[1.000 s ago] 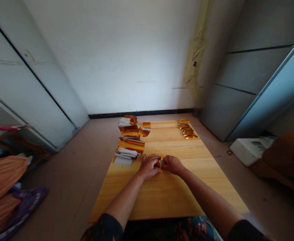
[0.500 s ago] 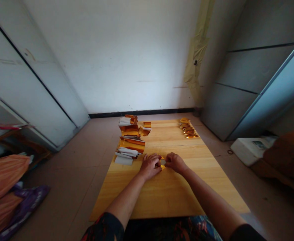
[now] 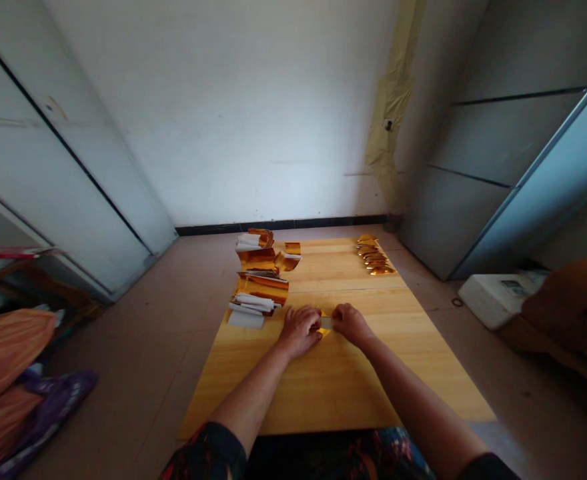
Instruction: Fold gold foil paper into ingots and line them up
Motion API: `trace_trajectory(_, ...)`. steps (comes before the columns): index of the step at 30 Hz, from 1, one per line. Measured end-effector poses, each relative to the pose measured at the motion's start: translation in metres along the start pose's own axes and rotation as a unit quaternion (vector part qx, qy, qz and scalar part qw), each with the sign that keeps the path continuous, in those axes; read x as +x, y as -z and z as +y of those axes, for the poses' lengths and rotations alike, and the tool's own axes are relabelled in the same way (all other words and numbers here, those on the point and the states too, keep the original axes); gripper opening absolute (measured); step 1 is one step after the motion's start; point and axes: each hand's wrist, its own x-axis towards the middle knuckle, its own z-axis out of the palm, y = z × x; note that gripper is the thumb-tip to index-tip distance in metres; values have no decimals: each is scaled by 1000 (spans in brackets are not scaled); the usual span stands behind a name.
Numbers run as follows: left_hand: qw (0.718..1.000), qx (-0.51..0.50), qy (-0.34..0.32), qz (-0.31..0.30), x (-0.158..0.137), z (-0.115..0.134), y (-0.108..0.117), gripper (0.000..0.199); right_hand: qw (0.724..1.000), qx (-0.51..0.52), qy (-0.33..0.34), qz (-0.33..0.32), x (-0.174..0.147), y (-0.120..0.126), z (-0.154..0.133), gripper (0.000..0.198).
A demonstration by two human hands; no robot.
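Note:
Between my hands a small sheet of gold foil paper [image 3: 325, 332] lies on the wooden table [image 3: 338, 387], partly folded, with a pale grey-white part showing in its middle. My left hand [image 3: 300, 331] covers the sheet's left side, its fingers bent and closed on it. On the right edge, my right hand [image 3: 352, 325] pinches the paper with curled fingers; the fingertips are partly hidden. Curled stacks of gold paper with white backs [image 3: 262, 287] lie beyond my left hand. A row of folded gold paper pieces [image 3: 374, 256] sits at the table's far right corner.
A white wall [image 3: 253, 133] stands behind the table. Grey cabinet doors [image 3: 478, 180] rise on the right, and pale doors [image 3: 73, 153] on the left. A white foam box [image 3: 488, 300] rests on the right; orange and purple bags [image 3: 13, 360] lie on the left.
My right hand has shifted very slightly right, and a bit more of the paper's pale middle and lower gold corner shows. My left hand stays in place on the paper.

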Motion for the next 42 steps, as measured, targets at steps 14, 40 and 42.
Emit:
trace_trajectory(14,999,44,2,26,-1,4,-3,8,996,-16,72,43,0,-1,3,17)
trace_trajectory(40,973,210,81,47,-5,33,-3,32,960,-147,231,57,-17,-5,3,23)
trace_trajectory(42,973,213,77,52,-5,32,-4,32,968,-142,199,58,-17,-10,0,25)
